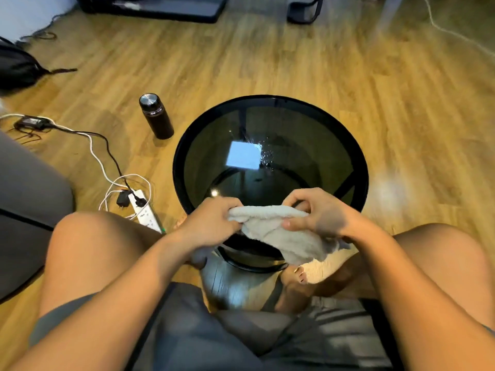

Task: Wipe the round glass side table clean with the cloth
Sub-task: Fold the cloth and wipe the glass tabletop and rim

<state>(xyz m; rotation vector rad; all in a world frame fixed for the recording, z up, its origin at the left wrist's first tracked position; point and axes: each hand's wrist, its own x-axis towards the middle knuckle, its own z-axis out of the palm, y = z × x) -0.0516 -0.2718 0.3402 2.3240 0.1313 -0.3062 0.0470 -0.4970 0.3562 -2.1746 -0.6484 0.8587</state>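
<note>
My left hand [214, 223] pinches one end of the pale fluffy terry cloth [278, 231], my right hand [318, 215] grips the other, bunching it above the near rim of the round dark glass side table [270, 108]. Wiping hasn't begun; next I press it onto the droplets [265, 156].

glass table [270, 98]: droplets [265, 156] | floor [267, 62]: flask [156, 117], power strip [144, 211]

Table [270, 98] near rim hidden behind cloth [278, 231]; backpack [16, 68] cropped
</note>
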